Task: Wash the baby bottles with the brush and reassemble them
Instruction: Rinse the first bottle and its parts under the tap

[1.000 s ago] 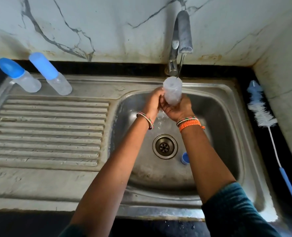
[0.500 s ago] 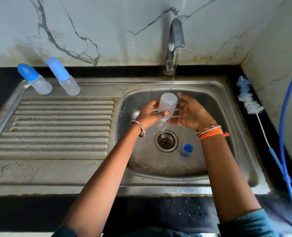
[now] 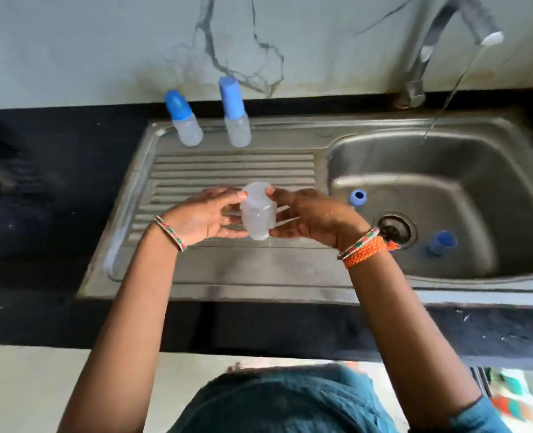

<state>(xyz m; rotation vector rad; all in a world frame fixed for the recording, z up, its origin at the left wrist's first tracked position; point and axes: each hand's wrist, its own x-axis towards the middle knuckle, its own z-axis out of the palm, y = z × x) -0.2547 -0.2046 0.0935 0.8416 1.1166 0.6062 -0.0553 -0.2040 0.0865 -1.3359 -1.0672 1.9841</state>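
A clear baby bottle body [image 3: 257,214], without cap or teat, is held over the ribbed drainboard [image 3: 227,170], its opening pointing down and wet. My left hand [image 3: 202,218] grips its left side with thumb above and fingers below. My right hand [image 3: 313,218] grips the right side the same way. Two assembled bottles with blue caps, one [image 3: 182,120] left of the other [image 3: 235,115], stand at the back of the drainboard. A blue bottle part [image 3: 440,243] lies in the basin right of the drain [image 3: 394,229]. The brush is out of view.
The tap [image 3: 446,29] is running a thin stream into the steel basin [image 3: 477,170]. A second small blue shape [image 3: 358,197] shows on the basin's left wall, possibly a reflection. Black countertop [image 3: 55,182] surrounds the sink; the marble wall rises behind.
Both hands have carried the clear bottle left, out from under the running tap and the basin to above the drainboard. The view has swung left with them.
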